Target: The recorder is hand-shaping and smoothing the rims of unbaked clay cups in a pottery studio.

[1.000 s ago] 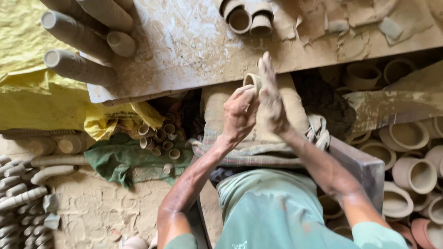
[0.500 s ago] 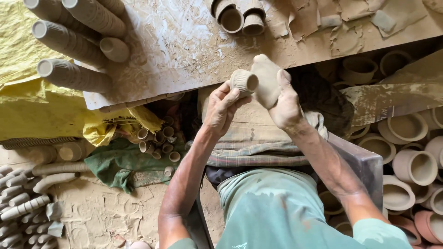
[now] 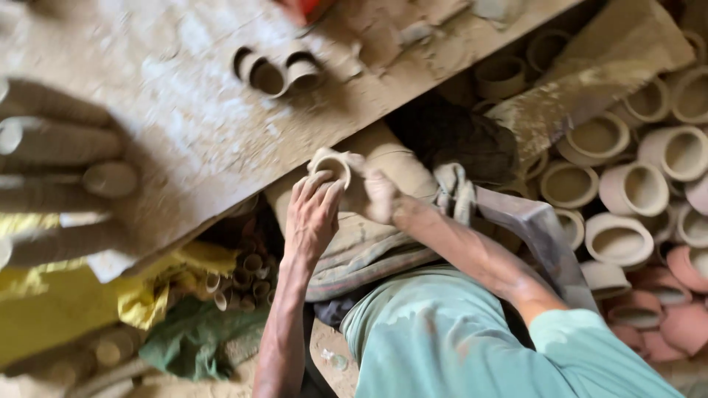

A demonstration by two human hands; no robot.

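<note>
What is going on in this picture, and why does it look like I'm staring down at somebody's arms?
The camera sits on a person's head and looks down, so you see their own arms and green shirt from above. There is no machine here, only two bare hands.

The left hand and the right hand are together around a small wet clay cup, soft and grey-brown. Its round opening faces the camera.

Above the hands is a muddy wooden board. A few little clay cups lie on it, and on the left are long clay tubes, blurry in the picture.

On the right, lots of round clay bowls are stacked. Lower left, there is yellow cloth and green cloth, with tiny clay pieces nearby.
</note>
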